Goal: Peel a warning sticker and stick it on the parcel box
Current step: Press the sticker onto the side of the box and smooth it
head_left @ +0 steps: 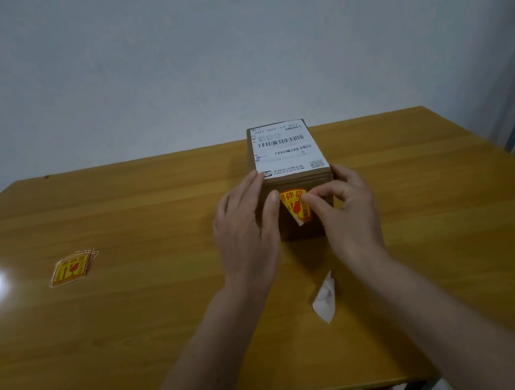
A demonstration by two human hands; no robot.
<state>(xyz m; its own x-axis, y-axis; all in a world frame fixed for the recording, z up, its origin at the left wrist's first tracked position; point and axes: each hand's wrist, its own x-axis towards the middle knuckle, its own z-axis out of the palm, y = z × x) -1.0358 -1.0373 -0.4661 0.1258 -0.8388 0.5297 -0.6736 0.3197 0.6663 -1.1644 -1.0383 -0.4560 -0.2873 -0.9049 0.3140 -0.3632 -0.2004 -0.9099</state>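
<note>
A brown parcel box (293, 176) with a white shipping label on top stands on the wooden table (136, 330). A red and yellow warning sticker (296, 204) lies against the box's near face, with one lower corner curled away. My left hand (248, 229) rests on the box's left edge, thumb pressing the sticker's left side. My right hand (349, 211) is at the right side, its thumb and forefinger pinched on the sticker's right edge.
A small stack of the same warning stickers (71, 268) lies on the table to the left. A white backing paper (325, 300) lies between my forearms. A bright light glare sits at the table's left edge.
</note>
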